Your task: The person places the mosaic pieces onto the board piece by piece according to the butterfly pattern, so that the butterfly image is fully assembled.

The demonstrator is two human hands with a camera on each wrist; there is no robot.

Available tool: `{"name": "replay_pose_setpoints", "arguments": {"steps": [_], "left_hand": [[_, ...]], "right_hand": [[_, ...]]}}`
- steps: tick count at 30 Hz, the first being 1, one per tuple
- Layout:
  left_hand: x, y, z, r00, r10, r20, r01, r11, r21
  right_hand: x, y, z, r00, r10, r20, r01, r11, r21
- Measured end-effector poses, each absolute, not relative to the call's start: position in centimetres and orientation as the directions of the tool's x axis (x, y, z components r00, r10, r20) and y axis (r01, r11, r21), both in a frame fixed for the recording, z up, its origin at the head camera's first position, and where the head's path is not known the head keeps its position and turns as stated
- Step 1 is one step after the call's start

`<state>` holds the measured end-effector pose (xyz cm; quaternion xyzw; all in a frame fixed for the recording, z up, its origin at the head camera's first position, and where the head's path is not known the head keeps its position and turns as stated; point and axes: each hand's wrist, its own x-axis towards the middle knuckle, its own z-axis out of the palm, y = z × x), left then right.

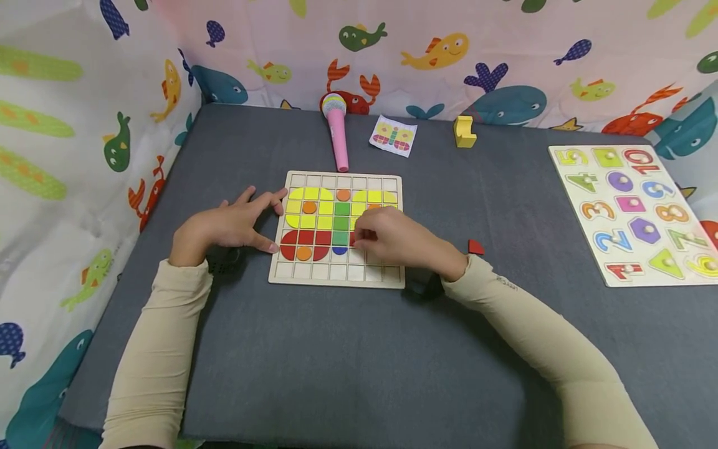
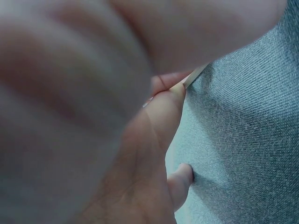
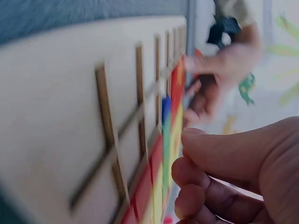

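Note:
A wooden grid board [image 1: 305, 272] lies on the table, with yellow, red, green, orange and blue flat pieces forming a butterfly-like pattern. My left hand [image 1: 227, 226] is spread at its left side, thumb and forefinger touching the edge. In the left wrist view, the hand [image 2: 145, 158] meets the board's thin edge [image 2: 198, 74]. Over the right half of the pattern is my right hand [image 1: 392, 236], thumb and fingertips drawn together beside the red pieces. The right wrist view shows these fingers [image 3: 191, 172] bunched close above the board; whether a piece is between them is hidden.
A loose red piece [image 1: 475, 247] lies right of the board, near my right wrist. Behind are a pink toy microphone [image 1: 338, 137], a butterfly picture card [image 1: 394, 135] and a yellow block [image 1: 464, 132]. A number-and-shape puzzle board [image 1: 645, 252] lies far right.

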<state>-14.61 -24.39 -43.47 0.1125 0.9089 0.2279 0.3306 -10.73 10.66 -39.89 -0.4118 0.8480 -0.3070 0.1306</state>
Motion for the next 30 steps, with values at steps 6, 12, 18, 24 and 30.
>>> {"name": "replay_pose_setpoints", "arguments": {"steps": [6,12,18,24,30], "left_hand": [[-14.2,-24.0,-42.4,-0.758,0.362,-0.542,0.063,0.869,0.491],[-14.9,-24.7,-43.7,-0.750,0.340,-0.568,0.045,0.882,0.468],[-14.9,-24.8,-43.9,-0.749,0.358,-0.558,0.052,0.871,0.489],[-14.3,-24.0,-42.5,-0.748,0.360,-0.557,0.051,0.869,0.492],[-12.4,-22.2,-39.0,-0.744,0.372,-0.554,0.055,0.862,0.505]], "right_hand": [[-11.0,14.6,-39.1,-0.714,-0.699,0.049,-0.565,0.533,-0.630],[-10.7,18.5,-39.4,-0.768,-0.639,0.049,-0.519,0.575,-0.632],[-10.1,22.0,-40.2,-0.793,-0.609,0.009,-0.486,0.625,-0.610],[-9.0,24.5,-40.3,-0.805,-0.591,-0.044,-0.472,0.684,-0.557],[-8.2,26.0,-40.4,-0.810,-0.582,-0.064,-0.461,0.702,-0.543]]}}
